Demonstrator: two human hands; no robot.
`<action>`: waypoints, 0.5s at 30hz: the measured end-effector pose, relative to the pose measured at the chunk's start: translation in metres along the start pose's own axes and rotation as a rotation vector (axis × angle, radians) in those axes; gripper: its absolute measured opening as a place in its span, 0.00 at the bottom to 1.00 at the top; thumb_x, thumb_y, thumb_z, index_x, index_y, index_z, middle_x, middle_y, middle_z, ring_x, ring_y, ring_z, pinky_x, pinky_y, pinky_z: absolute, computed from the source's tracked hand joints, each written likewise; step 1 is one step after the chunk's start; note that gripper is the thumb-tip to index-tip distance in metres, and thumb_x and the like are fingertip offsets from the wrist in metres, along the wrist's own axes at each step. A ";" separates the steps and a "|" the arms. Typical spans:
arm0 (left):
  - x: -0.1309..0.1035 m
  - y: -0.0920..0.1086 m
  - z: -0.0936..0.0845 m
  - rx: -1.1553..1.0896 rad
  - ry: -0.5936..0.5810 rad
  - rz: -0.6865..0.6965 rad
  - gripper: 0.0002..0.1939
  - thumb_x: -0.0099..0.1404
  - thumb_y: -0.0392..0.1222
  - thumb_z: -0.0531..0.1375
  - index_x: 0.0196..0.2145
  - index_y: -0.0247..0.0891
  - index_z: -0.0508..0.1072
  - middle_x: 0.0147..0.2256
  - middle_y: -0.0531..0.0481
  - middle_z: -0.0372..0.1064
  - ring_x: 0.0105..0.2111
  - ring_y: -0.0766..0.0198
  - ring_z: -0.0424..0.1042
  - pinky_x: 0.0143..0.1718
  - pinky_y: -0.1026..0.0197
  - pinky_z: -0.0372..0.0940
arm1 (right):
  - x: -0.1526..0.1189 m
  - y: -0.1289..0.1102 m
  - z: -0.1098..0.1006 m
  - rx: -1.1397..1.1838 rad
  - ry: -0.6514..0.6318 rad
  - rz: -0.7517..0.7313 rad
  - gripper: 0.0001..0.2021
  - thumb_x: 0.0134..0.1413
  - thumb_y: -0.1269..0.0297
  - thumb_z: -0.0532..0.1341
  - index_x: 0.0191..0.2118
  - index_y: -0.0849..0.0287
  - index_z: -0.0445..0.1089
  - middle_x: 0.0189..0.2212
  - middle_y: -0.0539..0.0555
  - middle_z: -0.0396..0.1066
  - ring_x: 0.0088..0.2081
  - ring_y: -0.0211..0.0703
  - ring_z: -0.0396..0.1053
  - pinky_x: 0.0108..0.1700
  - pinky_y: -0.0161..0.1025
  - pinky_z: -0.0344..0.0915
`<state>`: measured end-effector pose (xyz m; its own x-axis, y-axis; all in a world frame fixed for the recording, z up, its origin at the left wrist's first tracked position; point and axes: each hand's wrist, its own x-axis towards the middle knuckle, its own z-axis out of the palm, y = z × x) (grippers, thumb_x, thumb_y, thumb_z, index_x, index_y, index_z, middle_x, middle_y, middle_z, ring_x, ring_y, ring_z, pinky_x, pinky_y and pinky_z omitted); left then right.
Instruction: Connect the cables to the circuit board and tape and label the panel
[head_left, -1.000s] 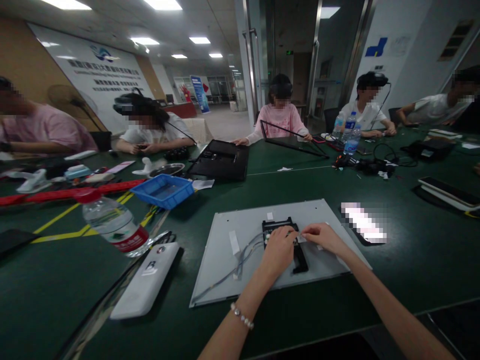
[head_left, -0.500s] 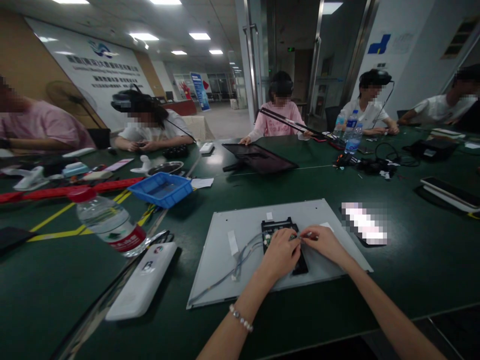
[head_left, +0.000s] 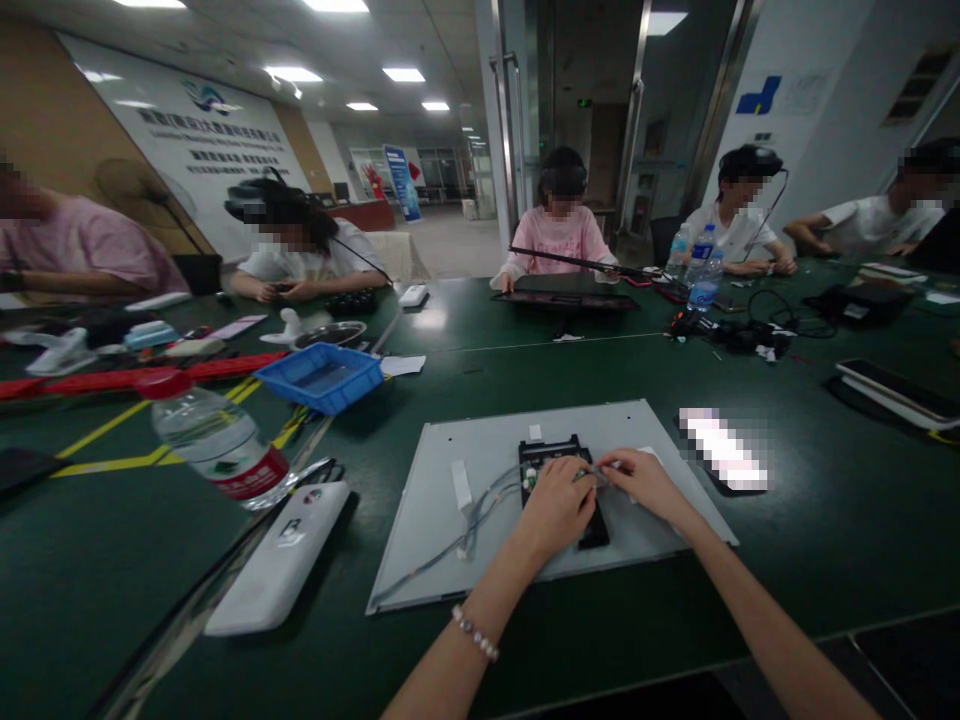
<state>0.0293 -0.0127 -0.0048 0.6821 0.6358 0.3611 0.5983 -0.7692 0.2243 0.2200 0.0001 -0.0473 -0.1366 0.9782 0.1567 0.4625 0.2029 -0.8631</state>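
Note:
A flat light-grey panel [head_left: 435, 460] lies on the table in front of me, with a black plastic frame [head_left: 596, 530] at its middle. Inside the frame, part of a green circuit board [head_left: 530, 478] shows. Grey cables [head_left: 480, 515] run from the board to the panel's left corner. My left hand [head_left: 559, 500] rests over the frame, its fingers bent together; what they grip is hidden. Just to its right, my right hand [head_left: 641, 485] pinches a thin grey cable at the frame's right edge. White tape strips [head_left: 461, 485] stick to the panel.
Left of the panel are a white device [head_left: 281, 560], a water bottle [head_left: 225, 440] and a blue tray [head_left: 322, 378]. A phone with a blurred screen [head_left: 724, 450] lies to the right. Across the green table [head_left: 465, 400], a co-worker [head_left: 562, 230] holds a dark panel [head_left: 570, 300].
My hands stay at the frame with only slight finger movement. The co-worker opposite has turned and drawn back the dark panel, and lowered the long dark strip.

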 end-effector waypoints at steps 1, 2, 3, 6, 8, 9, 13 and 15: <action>0.000 0.000 0.000 0.001 0.000 0.000 0.09 0.63 0.33 0.53 0.40 0.37 0.70 0.43 0.46 0.65 0.46 0.58 0.62 0.49 0.53 0.58 | 0.000 0.002 0.000 0.008 -0.002 0.007 0.10 0.51 0.64 0.57 0.36 0.59 0.73 0.32 0.53 0.74 0.29 0.40 0.69 0.32 0.36 0.65; -0.001 0.000 0.000 0.001 -0.001 -0.001 0.09 0.63 0.33 0.53 0.41 0.36 0.70 0.43 0.46 0.65 0.46 0.58 0.62 0.49 0.53 0.58 | 0.001 0.003 0.001 0.016 -0.005 0.011 0.10 0.51 0.64 0.56 0.36 0.59 0.73 0.32 0.53 0.74 0.29 0.40 0.69 0.32 0.36 0.65; -0.001 -0.001 0.000 0.002 -0.002 -0.003 0.09 0.63 0.34 0.53 0.41 0.36 0.70 0.44 0.46 0.65 0.46 0.58 0.62 0.50 0.53 0.58 | 0.001 0.003 0.001 0.024 -0.007 0.014 0.10 0.51 0.64 0.56 0.36 0.59 0.73 0.31 0.53 0.74 0.28 0.40 0.69 0.31 0.36 0.65; 0.001 -0.003 -0.002 -0.005 0.001 -0.013 0.09 0.63 0.34 0.54 0.41 0.36 0.69 0.44 0.46 0.65 0.46 0.58 0.62 0.50 0.51 0.58 | 0.001 0.002 0.001 0.049 -0.007 0.017 0.10 0.51 0.64 0.56 0.36 0.59 0.73 0.32 0.53 0.74 0.28 0.39 0.69 0.31 0.36 0.64; 0.005 -0.002 -0.007 -0.040 0.017 -0.026 0.09 0.63 0.33 0.53 0.41 0.36 0.69 0.44 0.46 0.65 0.46 0.58 0.63 0.50 0.50 0.59 | 0.001 0.000 0.001 0.071 0.001 0.023 0.11 0.51 0.64 0.56 0.37 0.59 0.72 0.33 0.53 0.74 0.27 0.38 0.69 0.31 0.36 0.65; 0.006 0.001 -0.013 -0.076 0.033 -0.034 0.09 0.63 0.33 0.53 0.41 0.36 0.69 0.44 0.45 0.66 0.46 0.58 0.63 0.49 0.50 0.59 | 0.001 0.000 0.000 0.080 0.005 0.031 0.11 0.51 0.63 0.56 0.37 0.59 0.72 0.34 0.53 0.74 0.27 0.38 0.69 0.31 0.36 0.65; -0.006 0.041 -0.064 -0.383 0.144 -0.021 0.10 0.66 0.34 0.50 0.40 0.37 0.69 0.44 0.45 0.67 0.45 0.61 0.66 0.47 0.54 0.63 | 0.001 -0.002 -0.005 0.081 0.036 0.041 0.12 0.51 0.61 0.56 0.38 0.60 0.72 0.34 0.54 0.74 0.28 0.39 0.70 0.31 0.35 0.65; -0.029 0.074 -0.101 -0.563 0.160 0.042 0.09 0.67 0.38 0.49 0.39 0.41 0.70 0.41 0.47 0.69 0.42 0.62 0.69 0.43 0.56 0.66 | 0.000 -0.004 -0.008 0.060 0.056 0.042 0.12 0.51 0.62 0.56 0.38 0.59 0.73 0.34 0.54 0.74 0.28 0.39 0.70 0.31 0.36 0.65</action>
<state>0.0115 -0.0946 0.0928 0.6024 0.6200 0.5027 0.2263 -0.7366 0.6373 0.2249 -0.0006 -0.0403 -0.0682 0.9871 0.1451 0.4129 0.1603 -0.8966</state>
